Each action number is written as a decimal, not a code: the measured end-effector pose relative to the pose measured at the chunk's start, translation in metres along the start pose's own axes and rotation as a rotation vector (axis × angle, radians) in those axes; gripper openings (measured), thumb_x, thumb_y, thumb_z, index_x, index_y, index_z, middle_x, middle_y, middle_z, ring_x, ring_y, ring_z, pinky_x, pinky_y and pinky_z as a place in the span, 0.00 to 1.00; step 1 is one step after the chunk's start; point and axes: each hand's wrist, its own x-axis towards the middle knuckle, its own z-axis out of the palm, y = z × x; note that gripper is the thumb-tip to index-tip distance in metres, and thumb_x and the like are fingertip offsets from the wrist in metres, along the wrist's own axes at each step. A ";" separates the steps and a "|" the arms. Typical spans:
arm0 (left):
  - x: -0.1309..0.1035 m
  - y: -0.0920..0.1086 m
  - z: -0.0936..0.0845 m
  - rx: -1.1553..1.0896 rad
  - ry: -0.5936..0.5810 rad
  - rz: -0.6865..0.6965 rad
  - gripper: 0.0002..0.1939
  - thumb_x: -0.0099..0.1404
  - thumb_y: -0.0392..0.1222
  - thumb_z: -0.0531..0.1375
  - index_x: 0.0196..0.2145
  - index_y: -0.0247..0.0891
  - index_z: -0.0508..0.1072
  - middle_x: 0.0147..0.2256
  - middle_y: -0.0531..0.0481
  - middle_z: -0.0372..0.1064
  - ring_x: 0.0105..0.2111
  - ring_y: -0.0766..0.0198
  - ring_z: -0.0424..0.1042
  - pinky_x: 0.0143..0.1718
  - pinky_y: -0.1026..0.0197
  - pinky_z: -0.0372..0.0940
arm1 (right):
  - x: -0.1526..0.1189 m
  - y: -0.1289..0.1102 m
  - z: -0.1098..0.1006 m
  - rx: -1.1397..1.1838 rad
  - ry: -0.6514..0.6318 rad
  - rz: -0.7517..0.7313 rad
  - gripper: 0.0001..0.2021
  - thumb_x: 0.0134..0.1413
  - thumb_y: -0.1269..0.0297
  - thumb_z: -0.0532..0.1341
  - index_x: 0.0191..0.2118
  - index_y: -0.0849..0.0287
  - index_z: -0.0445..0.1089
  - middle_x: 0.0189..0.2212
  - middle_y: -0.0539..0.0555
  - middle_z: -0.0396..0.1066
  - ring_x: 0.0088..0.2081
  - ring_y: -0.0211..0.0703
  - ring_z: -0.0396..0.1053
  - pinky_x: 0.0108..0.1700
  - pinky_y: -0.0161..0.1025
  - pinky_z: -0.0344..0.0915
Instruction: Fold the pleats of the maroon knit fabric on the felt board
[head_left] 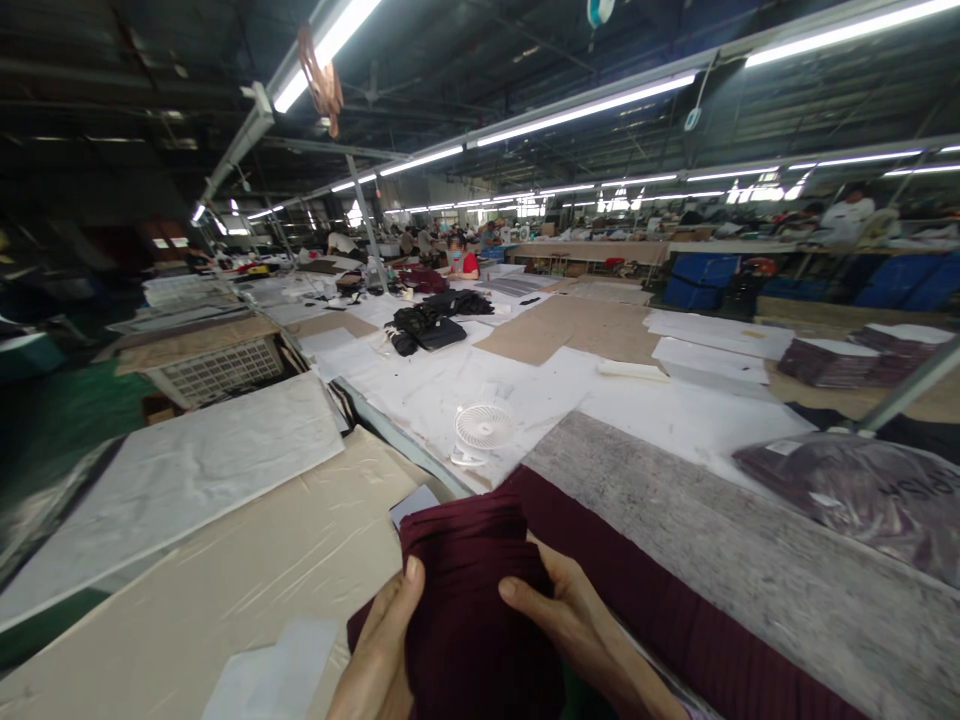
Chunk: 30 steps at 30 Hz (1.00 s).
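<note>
Between my two hands is a thick bundle of folded maroon fabric [480, 610], its upper edge showing several layers. My left hand [382, 640] grips its left side, thumb lying on the front face. On the right side my right hand [562, 610] is wrapped round it, thumb on the front and fingers mostly hidden behind. A long strip of the same maroon cloth [645, 590] lies along the table edge to the right. Behind the bundle's upper left corner a pale grey card or sheet [409, 503] pokes out.
A small white fan [484, 428] stands on the white table ahead. Grey mottled sheeting [750, 540] and a plastic-wrapped bag [862, 490] lie at right. Cream sheeting [285, 530] covers the left surface. Dark garment pieces [435, 320] lie farther off; a person in red [466, 262] is beyond.
</note>
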 end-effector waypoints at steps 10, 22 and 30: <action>0.004 0.009 -0.002 -0.179 -0.275 -0.092 0.18 0.62 0.47 0.58 0.47 0.38 0.75 0.48 0.42 0.73 0.53 0.48 0.67 0.61 0.48 0.52 | -0.003 0.001 0.000 -0.011 -0.026 0.020 0.18 0.55 0.61 0.63 0.52 0.52 0.68 0.51 0.52 0.69 0.52 0.51 0.65 0.54 0.45 0.61; 0.006 0.008 -0.002 -0.215 -0.257 -0.077 0.16 0.63 0.44 0.58 0.46 0.37 0.75 0.48 0.43 0.73 0.54 0.50 0.66 0.62 0.48 0.51 | -0.005 0.003 -0.004 -0.036 -0.009 0.017 0.17 0.55 0.61 0.62 0.51 0.52 0.69 0.49 0.52 0.70 0.50 0.51 0.67 0.53 0.46 0.62; 0.017 -0.002 -0.004 -0.058 -0.101 0.054 0.22 0.58 0.47 0.63 0.50 0.39 0.72 0.45 0.43 0.75 0.49 0.49 0.70 0.58 0.48 0.59 | -0.002 0.011 -0.010 -0.218 0.166 -0.004 0.11 0.53 0.65 0.62 0.44 0.55 0.71 0.39 0.50 0.73 0.42 0.48 0.68 0.44 0.42 0.65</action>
